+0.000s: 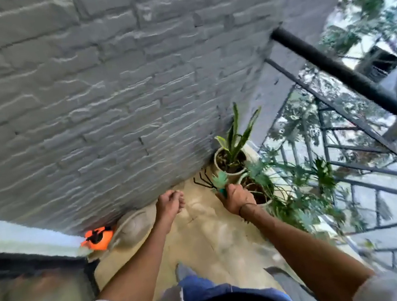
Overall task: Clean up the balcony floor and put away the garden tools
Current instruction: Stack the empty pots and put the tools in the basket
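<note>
My right hand (237, 197) grips the teal handle of a small hand rake (205, 180), whose black tines point away toward the wall. My left hand (170, 202) hangs over the beige balcony floor (203, 231) with its fingers curled, holding nothing that I can see. An orange and black object (97, 237) lies at the foot of the wall, next to a brown sack-like bundle (131, 227).
A grey brick wall (108, 99) runs along the left. Two white pots with green plants (231, 156) stand in the far corner by the black metal railing (355, 113) on the right. A dark door frame (29, 263) is at the lower left. My legs (212, 291) are below.
</note>
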